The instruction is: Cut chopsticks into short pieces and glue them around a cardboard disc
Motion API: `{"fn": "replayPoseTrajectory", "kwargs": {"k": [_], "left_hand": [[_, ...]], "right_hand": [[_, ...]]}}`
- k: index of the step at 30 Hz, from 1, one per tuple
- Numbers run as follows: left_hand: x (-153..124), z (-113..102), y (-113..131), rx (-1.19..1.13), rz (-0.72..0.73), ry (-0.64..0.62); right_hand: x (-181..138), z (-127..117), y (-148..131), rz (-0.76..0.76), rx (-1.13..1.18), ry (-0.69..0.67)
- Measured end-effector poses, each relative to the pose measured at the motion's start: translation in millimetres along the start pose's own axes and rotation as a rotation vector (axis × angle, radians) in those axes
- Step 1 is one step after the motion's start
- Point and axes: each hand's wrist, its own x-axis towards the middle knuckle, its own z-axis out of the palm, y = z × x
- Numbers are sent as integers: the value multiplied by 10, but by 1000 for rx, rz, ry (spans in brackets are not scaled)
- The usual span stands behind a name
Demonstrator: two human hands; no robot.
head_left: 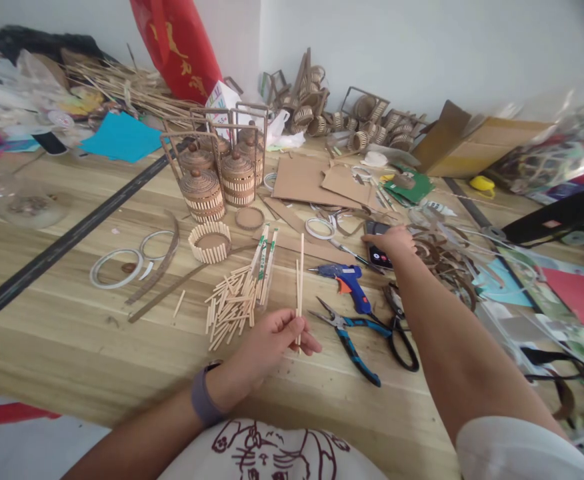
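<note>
Two slim wooden chopsticks (301, 280) stand nearly upright in my left hand (285, 330), pinched between thumb and fingers. Farther right, my right hand (395, 241) reaches over a dark phone (377, 255) with a lit screen; its fingers touch the phone's edge, and whether they grip it I cannot tell. Beside my left hand lies a heap of short cut sticks (232, 303), with paper-wrapped chopsticks (267, 257) against it. Between my hands are a blue glue gun (345, 277), long-nose pliers (347, 333) and black-handled scissors (399, 333).
A small round stick-walled basket (209, 242) sits behind the heap. Several lidded baskets (202, 193) with tall handles stand further back. Tape rolls (117, 268), cardboard sheets (302, 180) and coiled brown strips (437, 263) lie about. A cardboard box (472, 150) stands at the back right.
</note>
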Motion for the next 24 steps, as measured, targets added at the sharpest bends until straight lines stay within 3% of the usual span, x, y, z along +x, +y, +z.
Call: {"fn": "replayPoseTrajectory", "kwargs": {"k": [6,11,13,16,18,21,24], "left_hand": [[-5,-9,-7,-5,6,-1],[-10,-13,0,-11,13,-7],[-19,-9,15,-1,9,-6],[-42,2,53,27,5,3],[-59,11,79,49,0,8],[-70,21,99,74,-6,5],[-64,24,97,92,-5,2]], "right_hand": [[-160,-49,6,-88,-33,19],[-567,-276,158,-329,-86,84],[-858,-372,351,-565,-115,80],[-1378,-399,770,-952,-149,-104],[-1698,-328,1052,-1090,-251,-162],[-2007,-170,1333,-1077,-346,-31],[-2095,-53,1417,-1091,-351,76]]}}
